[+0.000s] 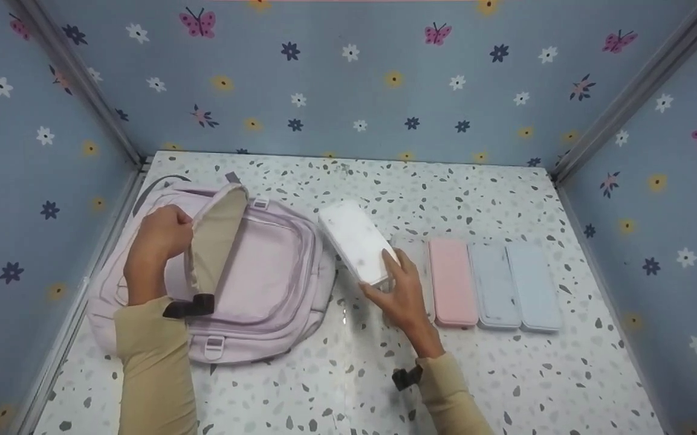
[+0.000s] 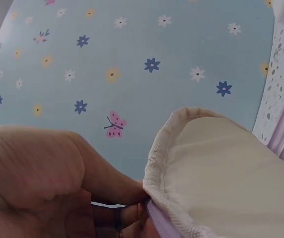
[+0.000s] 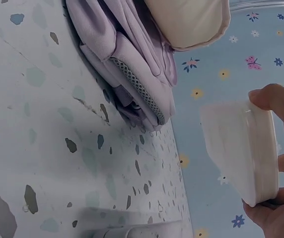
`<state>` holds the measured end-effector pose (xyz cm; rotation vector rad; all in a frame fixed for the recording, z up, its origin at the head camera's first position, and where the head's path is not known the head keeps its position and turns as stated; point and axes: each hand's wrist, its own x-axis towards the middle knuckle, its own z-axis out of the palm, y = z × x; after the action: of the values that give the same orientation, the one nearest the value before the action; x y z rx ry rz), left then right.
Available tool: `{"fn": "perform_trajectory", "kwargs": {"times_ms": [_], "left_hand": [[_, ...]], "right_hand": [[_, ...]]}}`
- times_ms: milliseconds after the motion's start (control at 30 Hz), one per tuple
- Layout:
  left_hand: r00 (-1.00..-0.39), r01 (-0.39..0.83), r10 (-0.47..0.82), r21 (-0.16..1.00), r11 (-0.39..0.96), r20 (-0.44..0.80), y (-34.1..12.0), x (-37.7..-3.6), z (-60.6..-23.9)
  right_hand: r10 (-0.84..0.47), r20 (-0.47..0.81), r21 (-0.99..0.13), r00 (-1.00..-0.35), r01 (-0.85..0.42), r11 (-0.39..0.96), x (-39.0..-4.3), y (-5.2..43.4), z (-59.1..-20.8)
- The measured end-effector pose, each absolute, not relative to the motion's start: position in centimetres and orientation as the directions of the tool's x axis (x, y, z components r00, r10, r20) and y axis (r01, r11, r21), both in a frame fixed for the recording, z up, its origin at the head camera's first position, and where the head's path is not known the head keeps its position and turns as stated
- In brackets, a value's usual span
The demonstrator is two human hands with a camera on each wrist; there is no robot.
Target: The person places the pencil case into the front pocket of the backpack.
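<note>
Left hand (image 1: pixel 158 238) curled round the rim of a cream-lined flap (image 1: pixel 215 238), holding it lifted off the lilac backpack (image 1: pixel 263 272), which lies flat near the left edge of the speckled tabletop (image 1: pixel 505 374). Right hand (image 1: pixel 402 293) gripping the near end of a white case (image 1: pixel 357 241), fingers and thumb closed on its sides, case raised and tilted above the middle of the tabletop, just right of the backpack. Further right, lying flat in a row and touching side by side: a pink case (image 1: pixel 452 281), a grey case (image 1: pixel 493 284), a pale blue case (image 1: pixel 532 285). Floral blue walls (image 1: pixel 348 90) all round.
</note>
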<state>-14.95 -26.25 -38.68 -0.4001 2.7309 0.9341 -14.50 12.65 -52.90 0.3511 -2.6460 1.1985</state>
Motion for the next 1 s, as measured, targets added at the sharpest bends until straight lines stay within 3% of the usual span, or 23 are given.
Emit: {"fn": "perform_trajectory", "kwargs": {"times_ms": [367,1000], "left_hand": [[-0.947,-0.306,-0.185,0.552,0.775,-0.264,-26.0,-15.2,-38.8],[-0.951,-0.298,-0.19,0.556,0.776,-0.245,-26.3,-15.0,-39.0]], "right_hand": [[-0.278,0.314,-0.699,-0.908,-0.419,0.579,-14.9,11.6,-52.3],[-0.526,0.299,-0.593,-0.796,-0.587,0.551,-15.7,6.6,-53.6]]}}
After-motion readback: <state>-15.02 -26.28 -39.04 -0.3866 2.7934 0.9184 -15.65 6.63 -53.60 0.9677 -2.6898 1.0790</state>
